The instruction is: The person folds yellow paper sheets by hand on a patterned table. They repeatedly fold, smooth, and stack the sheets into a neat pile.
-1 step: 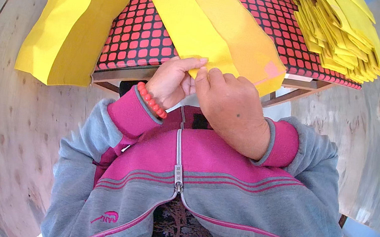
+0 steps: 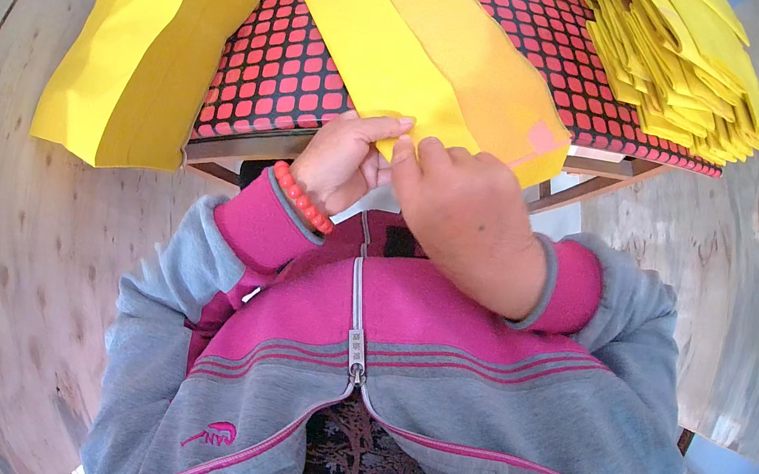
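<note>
Both hands hold the near corner of a folded yellow cloth piece (image 2: 403,48), which lies partly on a red-and-black checked cushioned seat. It has a lighter yellow strip on the left, an orange-yellow band on the right and a pink patch near its right end. My left hand (image 2: 346,165), with red beads round the wrist, pinches the edge between thumb and fingers. Close beside it, my right hand (image 2: 465,212) is closed on the same edge, its back turned up and its fingertips partly hidden.
To the left, a larger creased yellow cloth piece (image 2: 154,45) hangs over the side of the checked seat (image 2: 273,66). A thick stack of folded yellow cloth pieces (image 2: 688,73) lies at the far right. Pale wood-patterned flooring (image 2: 17,275) surrounds the seat.
My right wrist has shifted very slightly to the right. Both hands keep their grip on the cloth.
</note>
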`<move>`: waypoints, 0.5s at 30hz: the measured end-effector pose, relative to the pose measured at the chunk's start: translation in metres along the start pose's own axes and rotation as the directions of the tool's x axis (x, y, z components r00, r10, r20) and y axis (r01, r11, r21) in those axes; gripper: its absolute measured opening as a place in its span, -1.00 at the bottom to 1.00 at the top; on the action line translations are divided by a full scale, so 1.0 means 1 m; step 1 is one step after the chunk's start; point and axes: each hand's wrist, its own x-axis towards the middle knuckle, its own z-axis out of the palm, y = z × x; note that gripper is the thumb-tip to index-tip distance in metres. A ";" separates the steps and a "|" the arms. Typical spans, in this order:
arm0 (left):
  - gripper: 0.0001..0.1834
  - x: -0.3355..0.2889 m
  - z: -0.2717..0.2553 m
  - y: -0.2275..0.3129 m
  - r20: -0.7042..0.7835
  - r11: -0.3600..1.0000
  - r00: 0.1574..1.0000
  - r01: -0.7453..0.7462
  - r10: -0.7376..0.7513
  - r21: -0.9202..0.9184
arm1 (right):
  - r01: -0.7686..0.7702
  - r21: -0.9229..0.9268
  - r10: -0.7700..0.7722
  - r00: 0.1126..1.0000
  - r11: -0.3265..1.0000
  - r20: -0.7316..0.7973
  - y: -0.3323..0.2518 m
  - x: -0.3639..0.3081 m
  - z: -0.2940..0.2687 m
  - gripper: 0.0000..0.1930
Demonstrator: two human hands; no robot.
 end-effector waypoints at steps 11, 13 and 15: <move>-0.48 -0.032 -0.061 0.034 0.132 0.996 0.991 0.021 -0.032 0.088 | -0.056 0.074 0.075 0.956 0.996 -0.284 0.150 -0.033 0.038 -0.27; -0.47 -0.031 -0.066 0.040 0.160 0.992 0.984 0.062 -0.079 0.109 | 0.018 0.215 0.050 0.951 0.976 -0.305 0.141 -0.035 0.063 -0.25; -0.45 -0.025 -0.066 0.046 0.163 0.984 0.980 0.088 -0.113 0.157 | 0.125 0.206 -0.041 0.928 0.970 -0.370 0.131 -0.029 0.082 -0.40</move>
